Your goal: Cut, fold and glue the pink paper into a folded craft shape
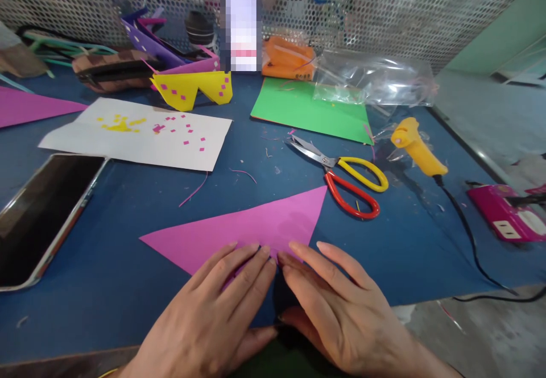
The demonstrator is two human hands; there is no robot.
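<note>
We press both hands flat — left hand (217,304), right hand (336,304) — fingers spread on the pink paper triangle (251,227), grasping nothing. It lies on the blue desk (106,253), scissors (345,176) just beside its tip.

left hand (213,310) flat, right hand (336,304) flat, fingertips nearly meeting

Pink paper triangle (251,224) lies flat on blue mat (106,236).

Pink triangular paper (251,227) on a dark blue tabletop (128,219); scissors (341,176) yellow and red handled; green sheet (305,111); white paper (140,133) speckled pink and yellow.
</note>
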